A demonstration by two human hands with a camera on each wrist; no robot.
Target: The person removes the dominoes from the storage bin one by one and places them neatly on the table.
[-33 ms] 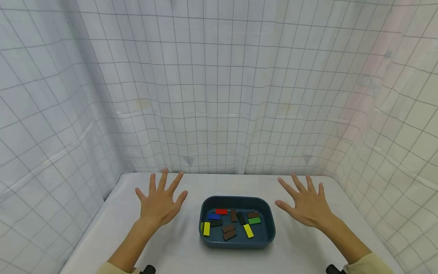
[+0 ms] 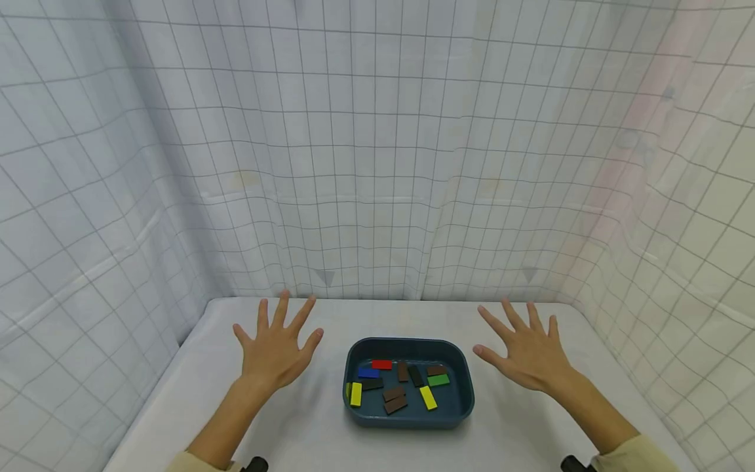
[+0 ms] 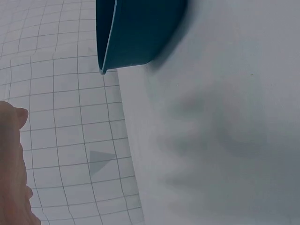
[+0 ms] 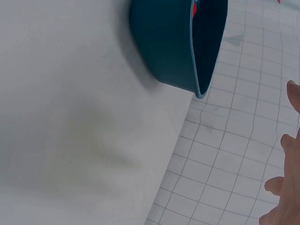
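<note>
My left hand (image 2: 272, 354) is held above the white table, left of a dark teal tub (image 2: 409, 421), with its fingers spread and nothing in them. On the tub's other side my right hand (image 2: 531, 354) hovers in the same way, fingers spread and holding nothing. Inside the tub lie several small flat blocks: a red block (image 2: 381, 364), a blue block (image 2: 368, 373), a green block (image 2: 438, 380), yellow ones such as the yellow block (image 2: 428, 398), plus brown and black ones. Both wrist views show the tub's outer wall (image 3: 140, 37) and the shadows of the hands.
The white table (image 2: 307, 439) ends at a straight back edge. Behind it and along both sides hang white curtains (image 2: 377, 164) with a dark grid pattern. Dark wrist straps or devices (image 2: 256, 464) show at the bottom of the head view.
</note>
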